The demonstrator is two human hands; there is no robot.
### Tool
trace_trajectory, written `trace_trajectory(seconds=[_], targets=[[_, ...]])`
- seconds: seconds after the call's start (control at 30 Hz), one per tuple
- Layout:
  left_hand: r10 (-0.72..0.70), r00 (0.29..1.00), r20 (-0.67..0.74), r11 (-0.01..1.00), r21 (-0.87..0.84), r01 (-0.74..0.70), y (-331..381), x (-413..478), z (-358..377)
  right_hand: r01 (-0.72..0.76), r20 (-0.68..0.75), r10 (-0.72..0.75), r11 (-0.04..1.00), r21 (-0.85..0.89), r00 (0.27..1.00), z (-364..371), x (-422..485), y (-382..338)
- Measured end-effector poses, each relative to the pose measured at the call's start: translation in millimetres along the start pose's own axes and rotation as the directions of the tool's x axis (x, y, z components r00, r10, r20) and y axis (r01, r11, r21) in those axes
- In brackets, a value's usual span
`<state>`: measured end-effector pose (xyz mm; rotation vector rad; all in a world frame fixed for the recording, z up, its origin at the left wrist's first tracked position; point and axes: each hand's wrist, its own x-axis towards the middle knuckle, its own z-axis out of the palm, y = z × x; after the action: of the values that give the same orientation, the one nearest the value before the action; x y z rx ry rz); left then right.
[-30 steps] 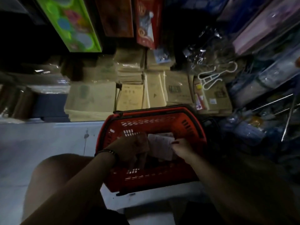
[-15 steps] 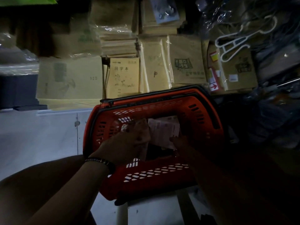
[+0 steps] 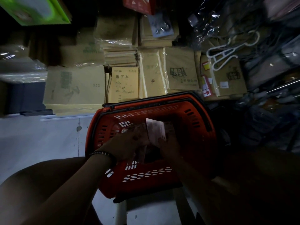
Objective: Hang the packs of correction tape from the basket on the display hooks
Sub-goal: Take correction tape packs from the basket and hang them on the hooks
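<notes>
Head view: in a dim stationery shop, a person reaches both hands into a red basket (image 3: 178, 109). A pale pack of correction tape (image 3: 155, 129) stands upright between the hands, just beyond the fingertips. The right hand (image 3: 170, 143) pinches its lower corner. The left hand (image 3: 128, 143), with a beaded bracelet (image 3: 103, 153) at the wrist, lies just beside the pack over more pale packs; in the gloom I cannot tell whether it grasps anything. Wrapped notebooks (image 3: 125, 83) are stacked beyond the hands, past the basket.
</notes>
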<state>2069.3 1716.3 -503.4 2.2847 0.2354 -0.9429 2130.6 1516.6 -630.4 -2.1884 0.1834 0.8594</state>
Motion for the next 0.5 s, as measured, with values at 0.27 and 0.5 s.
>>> trace_trajectory(seconds=[0.27,0.5], targets=[[-0.241,0.925,0.293,0.061,-0.947,0.315,33.1,-10.5,-9.6,0.394,-0.048,-0.393,0.892,0.221,0.918,-34.7,-98.6,-41.1],[-0.213,0.974,0.082,0.324,-0.934,0.15,10.7,-3.1,6.8,0.397,0.147,-0.46,0.859,0.324,0.875,-33.9,-119.8,-30.7]])
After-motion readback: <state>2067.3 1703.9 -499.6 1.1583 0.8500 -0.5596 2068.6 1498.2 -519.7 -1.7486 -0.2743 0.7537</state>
